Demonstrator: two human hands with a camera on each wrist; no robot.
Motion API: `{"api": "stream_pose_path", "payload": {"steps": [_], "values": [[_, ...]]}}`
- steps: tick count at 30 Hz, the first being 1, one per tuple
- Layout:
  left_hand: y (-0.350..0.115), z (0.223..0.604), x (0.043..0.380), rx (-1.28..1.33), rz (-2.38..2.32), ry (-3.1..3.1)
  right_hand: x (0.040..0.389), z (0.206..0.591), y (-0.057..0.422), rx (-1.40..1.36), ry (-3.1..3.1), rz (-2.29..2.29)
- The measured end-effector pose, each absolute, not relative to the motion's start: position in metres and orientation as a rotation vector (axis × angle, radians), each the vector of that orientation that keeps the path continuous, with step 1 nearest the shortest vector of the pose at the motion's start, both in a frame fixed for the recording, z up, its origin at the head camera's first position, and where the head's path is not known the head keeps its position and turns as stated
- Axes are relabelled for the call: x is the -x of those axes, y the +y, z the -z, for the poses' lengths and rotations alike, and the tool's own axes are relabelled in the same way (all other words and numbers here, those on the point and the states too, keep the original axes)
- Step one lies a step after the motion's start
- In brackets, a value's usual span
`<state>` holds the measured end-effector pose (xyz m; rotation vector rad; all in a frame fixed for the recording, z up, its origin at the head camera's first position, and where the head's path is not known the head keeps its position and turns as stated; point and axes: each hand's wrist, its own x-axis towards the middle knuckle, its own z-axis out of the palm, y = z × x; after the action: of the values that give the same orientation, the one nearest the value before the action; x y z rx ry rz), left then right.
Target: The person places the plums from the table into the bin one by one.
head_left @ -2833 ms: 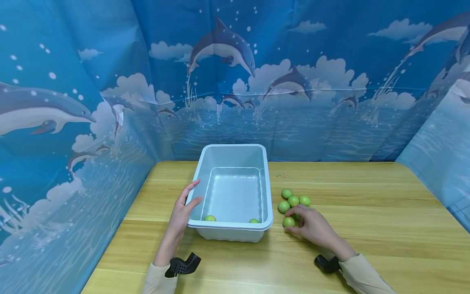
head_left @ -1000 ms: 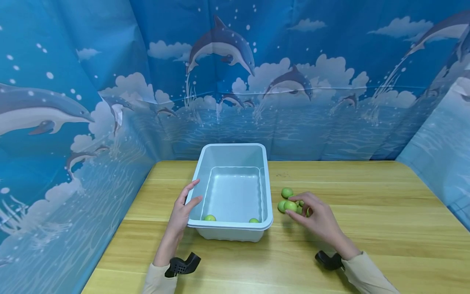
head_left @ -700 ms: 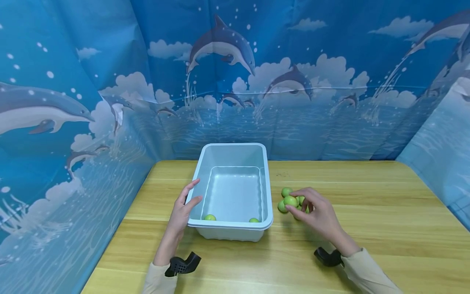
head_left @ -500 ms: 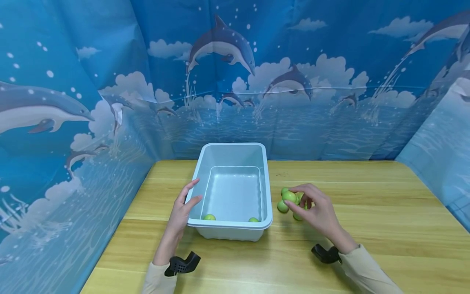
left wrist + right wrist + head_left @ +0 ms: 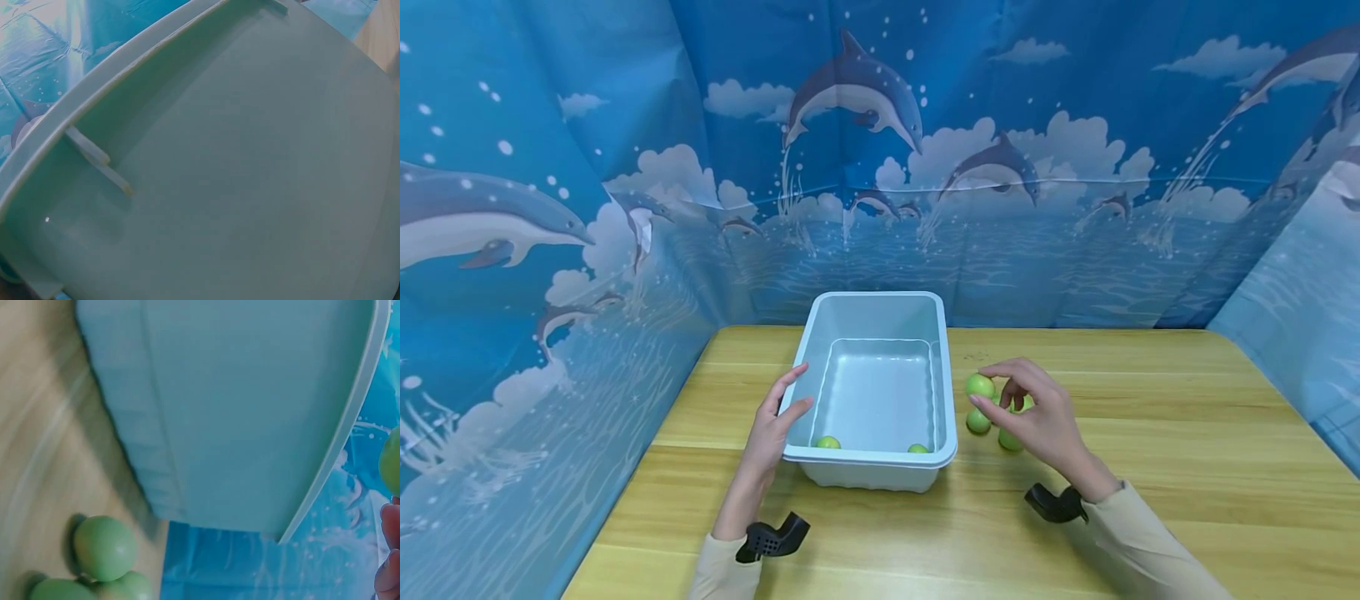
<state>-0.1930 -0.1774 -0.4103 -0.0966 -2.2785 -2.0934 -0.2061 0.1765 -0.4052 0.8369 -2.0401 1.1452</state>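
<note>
A light blue-grey plastic tub (image 5: 874,457) stands on the wooden table, with two small round green fruits lying inside along its near side, one at the left (image 5: 828,442) and one at the right (image 5: 918,448). My left hand (image 5: 769,437) holds the tub's left rim, thumb and a finger reaching over it; the remaining fingers are hidden. To the right of the tub, my right hand (image 5: 1041,412) pinches a green fruit (image 5: 980,385) between thumb and fingertip, above a small group of others. In the right wrist view that fruit (image 5: 391,464) shows at the right edge.
Several loose green fruits, one at the group's left (image 5: 978,420), lie right of the tub, partly hidden under my right hand. The wooden table (image 5: 1180,425) extends to the right. A blue dolphin-print sheet (image 5: 1075,250) hangs behind the table and along its sides.
My right hand has taken up a green fruit from the group and moved it away from me, slightly left. The left hand and the tub have stayed in place.
</note>
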Motion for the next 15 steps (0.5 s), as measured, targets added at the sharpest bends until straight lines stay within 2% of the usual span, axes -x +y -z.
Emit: {"api": "stream_pose_path", "payload": {"steps": [15], "values": [[-0.178, 0.41, 0.193, 0.099, 2.096, -2.291, 0.212, 0.386, 0.156, -0.963, -2.096, -1.153]]}}
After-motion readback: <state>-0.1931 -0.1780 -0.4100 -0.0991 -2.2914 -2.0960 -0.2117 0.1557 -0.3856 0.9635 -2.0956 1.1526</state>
